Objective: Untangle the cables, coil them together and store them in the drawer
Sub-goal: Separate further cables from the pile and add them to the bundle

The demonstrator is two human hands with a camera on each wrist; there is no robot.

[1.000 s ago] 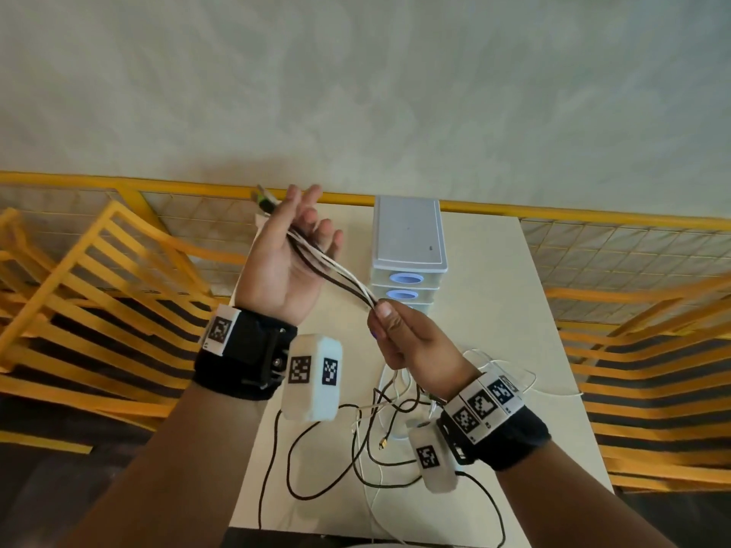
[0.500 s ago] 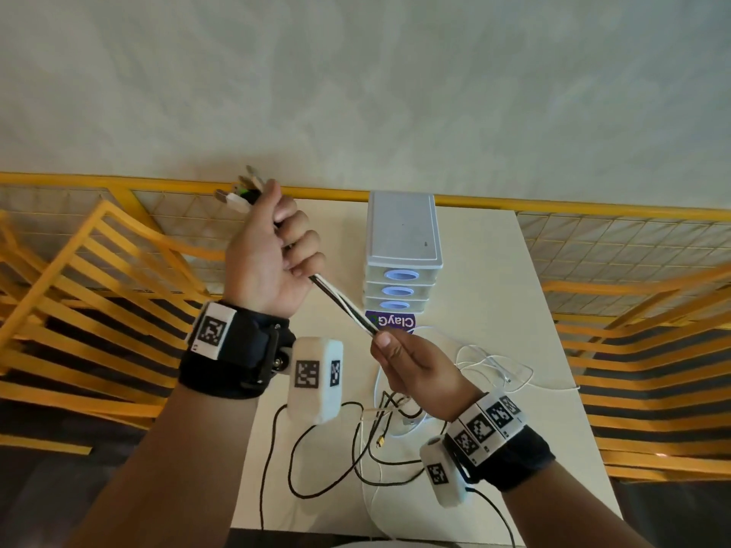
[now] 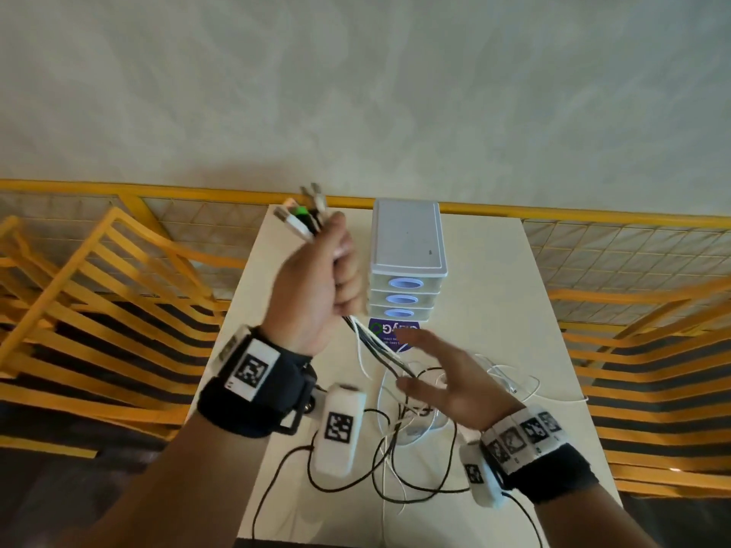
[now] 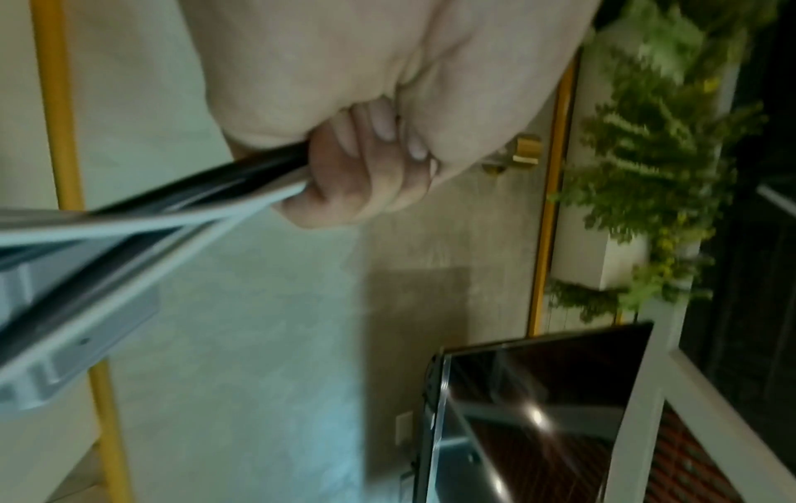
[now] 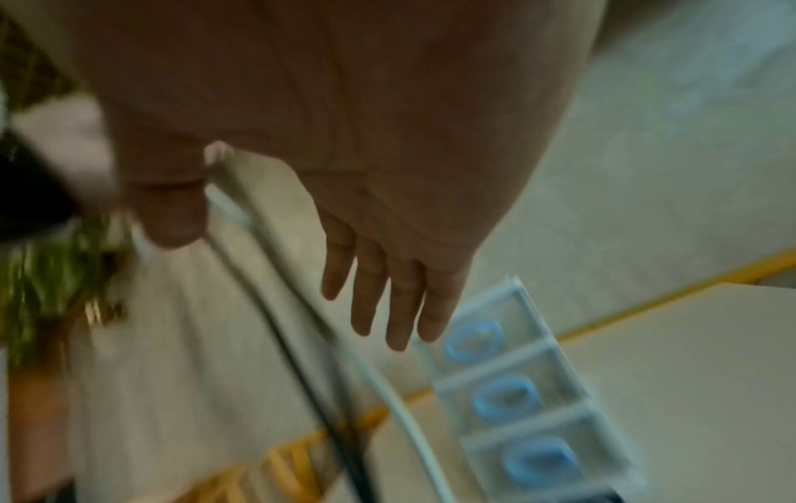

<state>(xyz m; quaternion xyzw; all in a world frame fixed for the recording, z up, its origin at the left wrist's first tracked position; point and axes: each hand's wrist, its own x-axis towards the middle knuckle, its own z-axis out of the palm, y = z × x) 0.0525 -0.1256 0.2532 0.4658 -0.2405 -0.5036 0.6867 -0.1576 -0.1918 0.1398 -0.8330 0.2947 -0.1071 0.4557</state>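
My left hand point(image 3: 336, 267) is raised in a fist round a bundle of black and white cables point(image 3: 372, 346). Their plug ends point(image 3: 302, 215) stick out above the fist. The left wrist view shows the same cables point(image 4: 224, 190) leaving the curled fingers point(image 4: 366, 170). My right hand point(image 3: 439, 369) is open below, fingers straight, holding nothing, with the cables running between thumb and fingers. The cables point(image 5: 301, 323) pass beside the straight fingers point(image 5: 387, 299) in the right wrist view. The loose ends lie tangled on the table point(image 3: 399, 460). A small white drawer unit point(image 3: 407, 247) with three blue-handled drawers stands behind, all closed.
The white table point(image 3: 494, 290) is narrow, with yellow railings point(image 3: 118, 270) on both sides and behind. A purple label point(image 3: 391, 334) lies in front of the drawer unit point(image 5: 508, 391). A thin white cable point(image 3: 514, 381) lies at the right.
My right hand has let go of the cables and opened, dropping lower. My left hand closed into a fist round the bundle and moved right, toward the drawer unit.
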